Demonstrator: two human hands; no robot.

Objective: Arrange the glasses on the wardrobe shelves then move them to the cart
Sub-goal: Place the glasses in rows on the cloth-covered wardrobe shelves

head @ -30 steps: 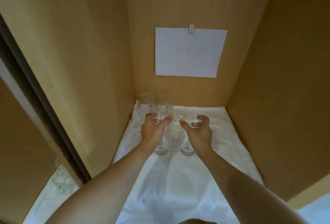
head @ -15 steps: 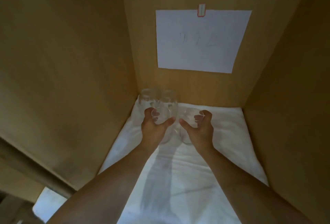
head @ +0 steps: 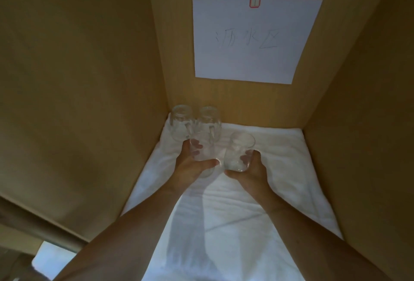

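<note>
Left hand (head: 190,164) grips glass (head: 202,150); right hand (head: 251,168) grips tilted tumbler (head: 238,152).

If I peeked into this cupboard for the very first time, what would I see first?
First, two bare hands in the middle, each holding a clear drinking glass: the left hand grips one glass, the right hand another. Behind them, two more clear glasses stand in the back left corner on a white cloth. A white paper sheet with handwriting hangs on the wooden back wall.
</note>
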